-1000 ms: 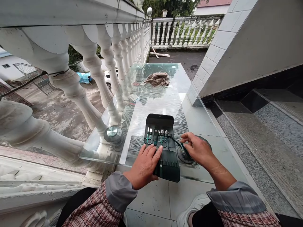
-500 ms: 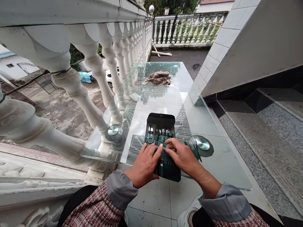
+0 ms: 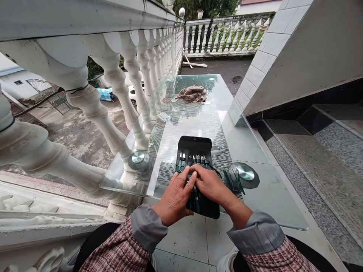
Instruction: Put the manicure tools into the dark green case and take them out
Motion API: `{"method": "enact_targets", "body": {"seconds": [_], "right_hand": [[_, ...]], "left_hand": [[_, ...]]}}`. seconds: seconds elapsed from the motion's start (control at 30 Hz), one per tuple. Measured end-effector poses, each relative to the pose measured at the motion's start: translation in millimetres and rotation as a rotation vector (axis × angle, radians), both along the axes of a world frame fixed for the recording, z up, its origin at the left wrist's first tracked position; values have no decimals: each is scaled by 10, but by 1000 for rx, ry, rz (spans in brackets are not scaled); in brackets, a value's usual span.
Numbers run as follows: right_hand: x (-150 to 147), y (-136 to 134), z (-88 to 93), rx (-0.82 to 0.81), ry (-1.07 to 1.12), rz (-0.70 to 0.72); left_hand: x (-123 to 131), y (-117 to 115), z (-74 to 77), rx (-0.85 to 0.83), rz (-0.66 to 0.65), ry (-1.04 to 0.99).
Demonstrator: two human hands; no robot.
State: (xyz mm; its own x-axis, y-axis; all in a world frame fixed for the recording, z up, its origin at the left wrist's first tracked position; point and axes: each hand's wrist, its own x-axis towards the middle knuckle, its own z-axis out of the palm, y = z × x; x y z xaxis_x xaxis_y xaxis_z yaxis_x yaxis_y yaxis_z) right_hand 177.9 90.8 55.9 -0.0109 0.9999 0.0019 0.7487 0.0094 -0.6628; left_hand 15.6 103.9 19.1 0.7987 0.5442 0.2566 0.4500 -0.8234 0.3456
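Note:
An open black manicure case (image 3: 195, 143) lies at the near edge of the glass table, its top flap tilted up. Small scissors (image 3: 180, 166) with green handles and several nail clippers (image 3: 200, 158) sit in its upper part. My left hand (image 3: 175, 194) grips the case's left side, fingertips over its middle. Against them, my right hand (image 3: 208, 183) has its fingers pinched together; what they hold is hidden. A slim dark green piece (image 3: 216, 170) shows beyond its knuckles. Several loose green tools (image 3: 238, 181) lie to the right on the glass.
The glass table (image 3: 272, 200) has round metal discs (image 3: 245, 172) over its legs. Farther back lie a crumpled brown cloth (image 3: 191, 94) and a small card (image 3: 163, 116). A white balustrade (image 3: 113, 87) runs along the left; stone steps (image 3: 306, 151) rise at right.
My right hand has moved left and its fingers have closed in against my left fingertips. A dark green piece now shows beyond its knuckles. The view has shifted slightly.

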Motion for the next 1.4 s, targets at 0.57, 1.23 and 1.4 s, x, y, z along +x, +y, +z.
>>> {"method": "enact_targets", "body": {"seconds": [0.57, 1.23, 1.4], "right_hand": [[-26, 52, 11, -118, 60, 21], [47, 163, -173, -71, 425, -80], [109, 218, -116, -66, 623, -195]], "left_hand": [[-12, 3, 0, -27, -18, 1], [-10, 13, -48, -29, -20, 16], [-7, 5, -43, -28, -10, 24]]}}
